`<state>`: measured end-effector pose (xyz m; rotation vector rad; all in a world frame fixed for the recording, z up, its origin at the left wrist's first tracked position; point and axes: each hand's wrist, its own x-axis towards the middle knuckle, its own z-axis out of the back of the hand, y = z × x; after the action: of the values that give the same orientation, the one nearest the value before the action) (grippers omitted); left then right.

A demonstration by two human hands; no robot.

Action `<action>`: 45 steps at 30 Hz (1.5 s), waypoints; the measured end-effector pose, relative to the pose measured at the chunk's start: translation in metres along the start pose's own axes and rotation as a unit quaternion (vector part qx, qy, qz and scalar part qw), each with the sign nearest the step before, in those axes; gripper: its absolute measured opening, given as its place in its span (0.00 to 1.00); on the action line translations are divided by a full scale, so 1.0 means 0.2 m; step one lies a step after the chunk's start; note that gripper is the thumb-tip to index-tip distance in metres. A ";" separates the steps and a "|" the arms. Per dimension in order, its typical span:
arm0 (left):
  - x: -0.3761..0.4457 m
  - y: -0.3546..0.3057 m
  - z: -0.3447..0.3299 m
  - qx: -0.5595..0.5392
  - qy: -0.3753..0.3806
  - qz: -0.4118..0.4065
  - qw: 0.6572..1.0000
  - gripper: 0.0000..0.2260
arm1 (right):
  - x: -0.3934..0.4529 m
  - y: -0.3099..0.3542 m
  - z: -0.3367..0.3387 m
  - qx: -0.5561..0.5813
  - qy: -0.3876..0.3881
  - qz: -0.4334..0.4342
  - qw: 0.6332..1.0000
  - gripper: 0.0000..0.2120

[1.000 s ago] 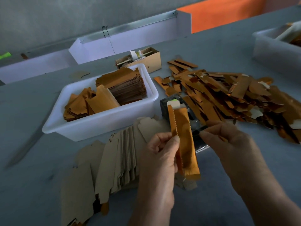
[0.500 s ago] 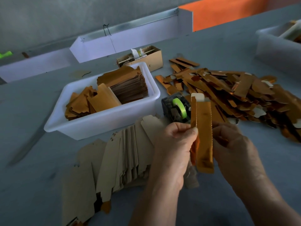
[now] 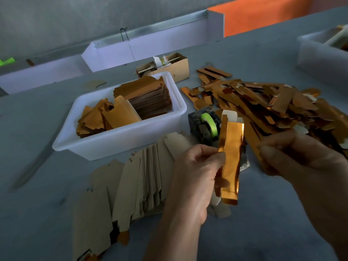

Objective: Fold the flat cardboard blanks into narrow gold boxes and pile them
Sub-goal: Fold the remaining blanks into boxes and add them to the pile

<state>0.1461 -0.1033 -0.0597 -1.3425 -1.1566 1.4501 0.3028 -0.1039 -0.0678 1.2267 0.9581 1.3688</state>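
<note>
Box: light, thin card with slick foil; you held the gold box by its long edge.
Fingers: left hand pinched it; right hand curled, grip unclear.

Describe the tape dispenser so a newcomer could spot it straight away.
Start at the white tub of gold blanks. Just off its near right corner, before the gold box pile, stands the tape dispenser: the only dark, blocky thing, with a bright green roll.

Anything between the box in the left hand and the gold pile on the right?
Only the right hand, hovering just right of the box, over the pile's near edge. Otherwise nothing visible blocks it.
</note>
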 end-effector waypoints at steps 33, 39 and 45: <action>-0.11 0.01 0.02 -0.042 0.020 -0.038 0.998 0.08 | -0.01 0.15 -0.14 -0.278 0.056 0.008 0.959 0.12; -0.14 0.04 -0.04 -0.006 -0.058 -0.083 0.995 0.10 | -0.02 0.19 -0.16 -0.314 0.024 -0.005 0.949 0.14; -0.17 0.01 -0.02 0.054 -0.096 -0.173 0.979 0.05 | -0.03 0.21 -0.13 -0.340 0.004 0.004 0.940 0.22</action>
<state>0.1539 -0.1366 -0.0546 -0.8893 -1.3388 1.3829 0.2693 -0.1152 -0.0320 0.6936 0.4114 1.5306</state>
